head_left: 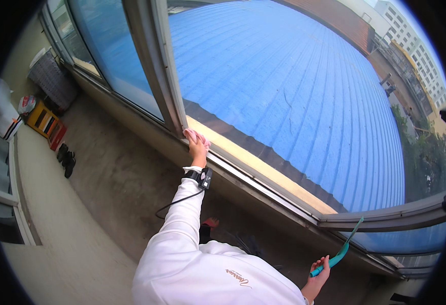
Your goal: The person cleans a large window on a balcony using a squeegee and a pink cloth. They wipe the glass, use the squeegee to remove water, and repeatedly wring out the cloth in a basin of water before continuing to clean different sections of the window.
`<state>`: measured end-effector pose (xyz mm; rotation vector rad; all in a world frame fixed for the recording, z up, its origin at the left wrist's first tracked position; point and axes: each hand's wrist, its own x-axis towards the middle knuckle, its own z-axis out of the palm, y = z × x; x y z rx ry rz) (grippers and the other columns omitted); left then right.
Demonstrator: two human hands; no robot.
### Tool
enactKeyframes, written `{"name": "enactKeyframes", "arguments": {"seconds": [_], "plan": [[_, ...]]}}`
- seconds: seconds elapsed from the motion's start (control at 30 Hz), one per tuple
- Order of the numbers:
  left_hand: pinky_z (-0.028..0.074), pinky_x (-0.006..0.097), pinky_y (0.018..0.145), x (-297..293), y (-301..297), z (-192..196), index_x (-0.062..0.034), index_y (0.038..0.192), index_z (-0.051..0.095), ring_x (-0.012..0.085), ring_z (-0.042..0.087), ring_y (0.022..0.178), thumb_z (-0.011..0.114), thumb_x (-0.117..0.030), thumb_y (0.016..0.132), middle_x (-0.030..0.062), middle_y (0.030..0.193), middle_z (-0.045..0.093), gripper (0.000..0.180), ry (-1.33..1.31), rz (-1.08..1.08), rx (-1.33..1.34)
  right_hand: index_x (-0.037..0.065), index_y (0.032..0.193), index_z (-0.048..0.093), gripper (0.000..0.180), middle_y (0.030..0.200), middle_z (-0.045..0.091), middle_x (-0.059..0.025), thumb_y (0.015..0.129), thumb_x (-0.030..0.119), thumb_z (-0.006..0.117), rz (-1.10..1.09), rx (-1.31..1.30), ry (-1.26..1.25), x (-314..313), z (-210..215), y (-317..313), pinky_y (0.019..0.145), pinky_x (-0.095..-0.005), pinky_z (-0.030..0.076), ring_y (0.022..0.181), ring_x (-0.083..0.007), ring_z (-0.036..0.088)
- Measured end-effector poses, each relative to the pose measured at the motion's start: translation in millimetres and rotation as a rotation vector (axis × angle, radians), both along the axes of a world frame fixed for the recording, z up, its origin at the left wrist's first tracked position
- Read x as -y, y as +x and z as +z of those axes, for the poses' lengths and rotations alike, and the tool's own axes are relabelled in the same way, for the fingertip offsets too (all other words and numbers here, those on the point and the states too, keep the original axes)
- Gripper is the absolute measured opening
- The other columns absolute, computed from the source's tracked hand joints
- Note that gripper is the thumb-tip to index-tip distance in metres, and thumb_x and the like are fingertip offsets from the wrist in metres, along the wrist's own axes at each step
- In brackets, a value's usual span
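Observation:
My left hand (197,151) reaches out to the window frame, its fingers closed over a pink cloth (205,142). The cloth presses on the sill track (258,182), right at the foot of the upright window frame (168,76). At the lower right, my right hand (321,277) grips a teal tool (340,255) by its curved handle. A thin, flat end of this tool points up toward the window's lower right corner, seen nearly edge-on, so its exact kind is unclear.
Outside the window opening lies a blue corrugated roof (294,91). A sliding glass pane (113,56) stands left. Along the narrow balcony floor (101,152) are black shoes (67,161), a yellow-and-black crate (43,119) and a grey covered stack (52,79). A cable (174,205) loops from my left wrist device.

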<state>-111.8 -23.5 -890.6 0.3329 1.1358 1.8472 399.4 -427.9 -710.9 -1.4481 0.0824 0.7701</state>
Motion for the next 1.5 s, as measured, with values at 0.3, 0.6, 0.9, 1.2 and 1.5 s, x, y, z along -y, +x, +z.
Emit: {"name": "enactKeyframes", "arguments": {"seconds": [0.3, 0.6, 0.9, 1.2, 1.5], "plan": [[0.034, 0.026, 0.048, 46, 112, 12, -0.0212, 0.161, 0.006, 0.0124, 0.048, 0.06, 0.044, -0.023, 0.111, 0.0027, 0.081, 0.046, 0.062, -0.091, -0.102, -0.077, 0.012, 0.101, 0.065, 0.017, 0.085, 0.067, 0.0029, 0.094, 0.024, 0.076, -0.096, -0.03, 0.019, 51, -9, 24, 0.061, -0.0224, 0.05, 0.071, -0.0069, 0.061], [0.031, 0.024, 0.049, 105, 259, 26, -0.0233, 0.145, 0.024, 0.0106, 0.042, 0.062, 0.043, -0.02, 0.111, -0.0002, 0.086, 0.042, 0.039, 0.026, -0.279, 0.184, 0.011, 0.101, 0.065, 0.019, 0.085, 0.067, 0.0018, 0.093, 0.024, 0.077, -0.22, -0.031, 0.042, 112, -12, 51, 0.061, -0.0238, 0.051, 0.07, -0.0083, 0.061], [0.028, 0.026, 0.049, 167, 429, 38, -0.0174, 0.104, 0.031, 0.0111, 0.03, 0.054, 0.043, -0.019, 0.111, 0.0019, 0.073, 0.036, 0.014, 0.068, -0.455, 0.379, 0.013, 0.102, 0.064, 0.021, 0.085, 0.066, 0.0017, 0.092, 0.024, 0.078, -0.395, -0.04, 0.045, 195, -21, 86, 0.06, -0.0237, 0.05, 0.07, -0.0081, 0.061], [0.055, 0.047, 0.082, 199, 546, 32, 0.001, 0.078, 0.055, 0.0286, 0.059, 0.065, 0.043, 0.007, 0.087, 0.0214, 0.079, 0.062, 0.016, 0.08, -0.912, 0.582, 0.014, 0.102, 0.063, 0.021, 0.084, 0.066, 0.0026, 0.092, 0.025, 0.078, -0.512, -0.058, 0.061, 249, -32, 99, 0.06, -0.0237, 0.049, 0.069, -0.0075, 0.06], [0.053, 0.046, 0.108, 169, 450, 106, 0.0245, 0.113, 0.052, 0.0406, 0.059, 0.119, 0.039, 0.001, 0.095, 0.0322, 0.12, 0.058, 0.032, 0.241, -1.321, 0.879, 0.014, 0.097, 0.065, 0.017, 0.082, 0.067, 0.0023, 0.093, 0.025, 0.077, -0.476, -0.101, 0.086, 214, -37, 104, 0.058, -0.0226, 0.049, 0.067, -0.0078, 0.061]]}}
